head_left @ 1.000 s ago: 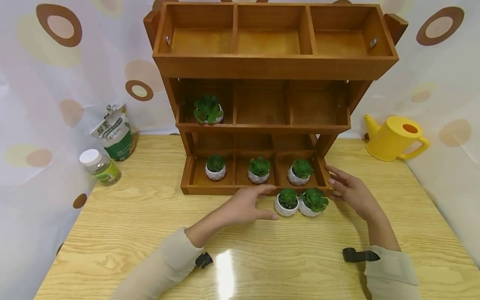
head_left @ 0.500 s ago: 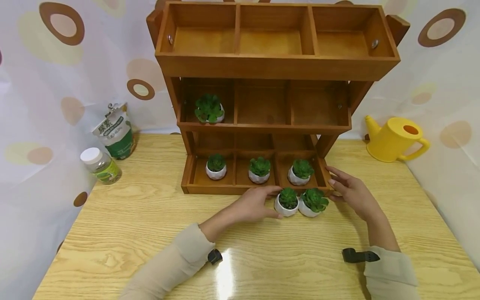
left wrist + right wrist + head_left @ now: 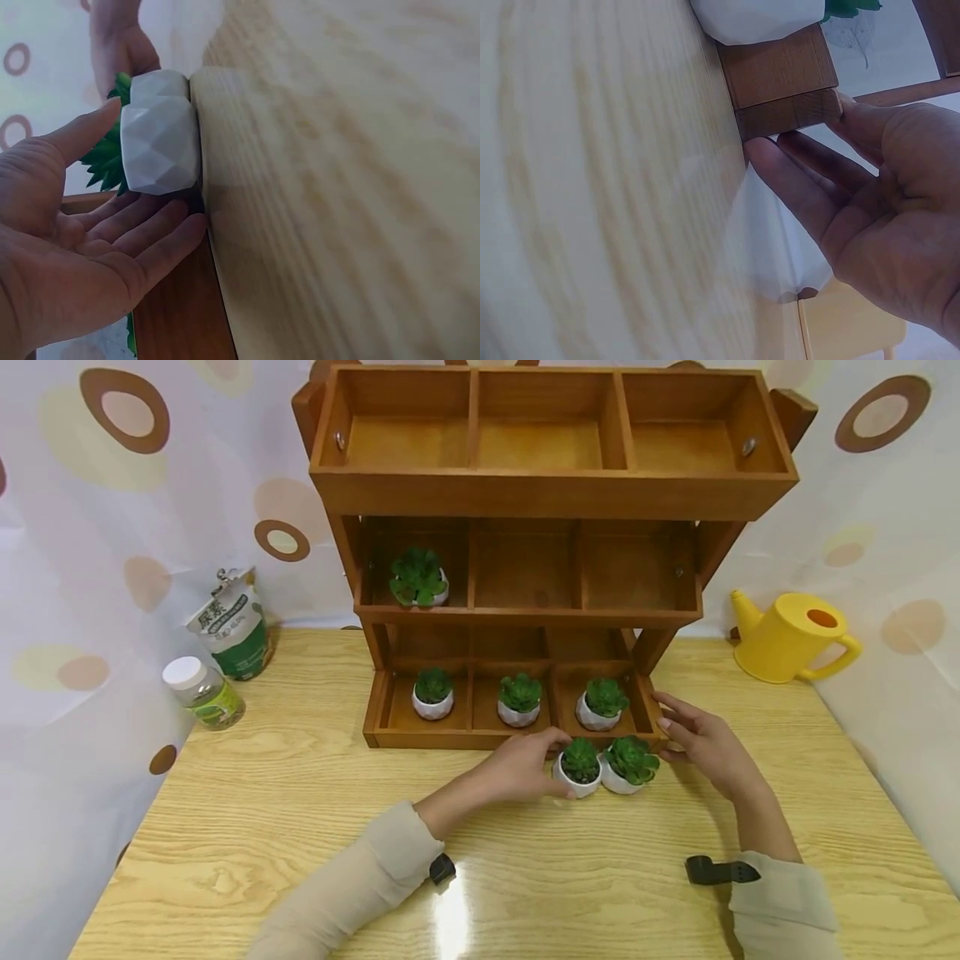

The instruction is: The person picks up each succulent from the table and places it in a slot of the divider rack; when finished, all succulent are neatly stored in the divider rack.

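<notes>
Two potted succulents in white faceted pots stand side by side on the table before the wooden shelf's (image 3: 442,741) lowest tier. My left hand (image 3: 521,768) holds the left potted succulent (image 3: 577,770); the thumb lies on its near side and the fingers reach behind it. In the left wrist view, the white pot (image 3: 160,146) sits between thumb and fingers. The right potted succulent (image 3: 628,764) touches it. My right hand (image 3: 708,752) rests its fingertips against the shelf's right end. In the right wrist view, the thumb and fingers meet the shelf's corner (image 3: 787,112).
The lowest tier bears a left succulent (image 3: 432,695), a middle succulent (image 3: 519,700) and a right succulent (image 3: 602,703). Another succulent (image 3: 418,578) sits in the middle tier's left compartment. A yellow watering can (image 3: 791,637) stands right; a jar (image 3: 204,693) and a green-white bag (image 3: 232,627) stand left.
My left hand has moved right, from beside the left potted succulent to a hold around it. That pot has shifted slightly right. The right hand has stayed at the shelf's end.
</notes>
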### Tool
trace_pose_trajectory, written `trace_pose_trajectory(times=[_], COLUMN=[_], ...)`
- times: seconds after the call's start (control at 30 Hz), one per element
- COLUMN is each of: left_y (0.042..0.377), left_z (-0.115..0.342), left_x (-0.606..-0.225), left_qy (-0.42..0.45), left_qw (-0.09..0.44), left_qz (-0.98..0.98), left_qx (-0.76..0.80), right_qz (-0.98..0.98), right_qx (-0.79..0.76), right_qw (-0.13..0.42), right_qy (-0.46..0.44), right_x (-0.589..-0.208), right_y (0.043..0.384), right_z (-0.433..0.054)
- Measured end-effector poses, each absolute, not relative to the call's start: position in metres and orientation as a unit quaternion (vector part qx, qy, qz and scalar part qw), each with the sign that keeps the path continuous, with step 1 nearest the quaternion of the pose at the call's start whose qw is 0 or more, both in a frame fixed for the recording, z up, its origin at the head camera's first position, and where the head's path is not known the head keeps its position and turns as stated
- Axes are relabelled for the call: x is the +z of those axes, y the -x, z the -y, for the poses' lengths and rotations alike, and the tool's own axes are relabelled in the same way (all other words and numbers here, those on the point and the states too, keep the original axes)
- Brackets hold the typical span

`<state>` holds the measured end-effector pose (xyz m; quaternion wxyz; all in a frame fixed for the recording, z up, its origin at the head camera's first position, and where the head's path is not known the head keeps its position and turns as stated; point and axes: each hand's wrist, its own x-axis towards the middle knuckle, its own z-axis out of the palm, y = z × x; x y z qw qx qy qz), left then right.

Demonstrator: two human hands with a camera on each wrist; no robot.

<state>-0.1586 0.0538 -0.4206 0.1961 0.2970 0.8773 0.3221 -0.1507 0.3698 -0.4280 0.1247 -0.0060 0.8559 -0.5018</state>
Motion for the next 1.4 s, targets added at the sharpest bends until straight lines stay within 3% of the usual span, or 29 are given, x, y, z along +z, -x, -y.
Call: trace_pose_trajectory(times=[0.43,0.83,1.4], left_y=[0.161,0.157,0.165], left_z=[-0.071,-0.059,-0.011], left_x=[-0.423,-0.410,-0.316], left_qy=[-0.337,-0.347,-0.342], left_qw=[0.186,0.165,0.085], left_qz=[-0.885,-0.889,-0.866], left_qx=[0.262,0.250,0.355], right_qz=[-0.857,-0.861,-0.860], right_qx=[-0.499,-0.494,-0.493], right_qw=[0.126,0.123,0.130], right_qy=[0.002,0.006,-0.003], right_x=[-0.429,-0.428,-0.429], right_y=[0.151,0.150,0.152], right_z=[-0.369,-0.369,-0.369])
